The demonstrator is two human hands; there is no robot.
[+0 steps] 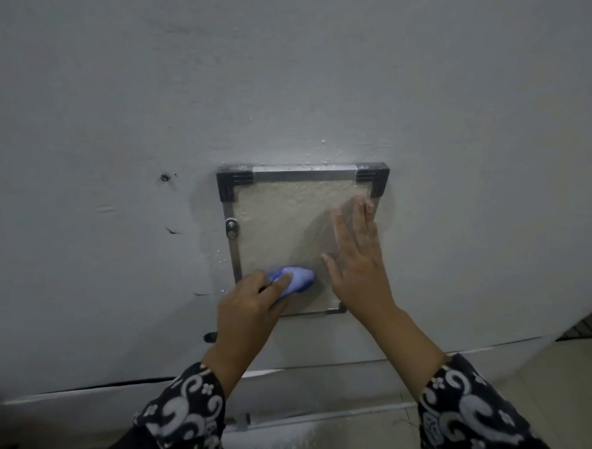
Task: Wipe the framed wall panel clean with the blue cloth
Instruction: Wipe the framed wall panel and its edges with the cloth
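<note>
1. Wall [109, 96]: grey, with a small dark hole [164, 177] and scuffs left of the frame; water droplets bead beside the frame's left edge and above its top rail.
2. Left hand [247, 306]: low on the panel, fingers [283, 280] clamped on the bunched blue cloth [299, 279], pressing it against the surface near the lower left corner.
3. Panel [287, 218]: pale, grainy, roughly square, set in a metal frame [305, 174] with black corner caps; a small latch [231, 227] sits on the left rail. Droplets still show across the upper part.
4. Right hand [358, 255]: flat on the panel's right side, fingers together and stretched upward, holding nothing; apparently bracing.
5. Key relation: the unwiped, beaded area lies up and to the right of the cloth. The left hand is the working one; the next stroke likely runs upward or across, with the right hand in the path.
</note>
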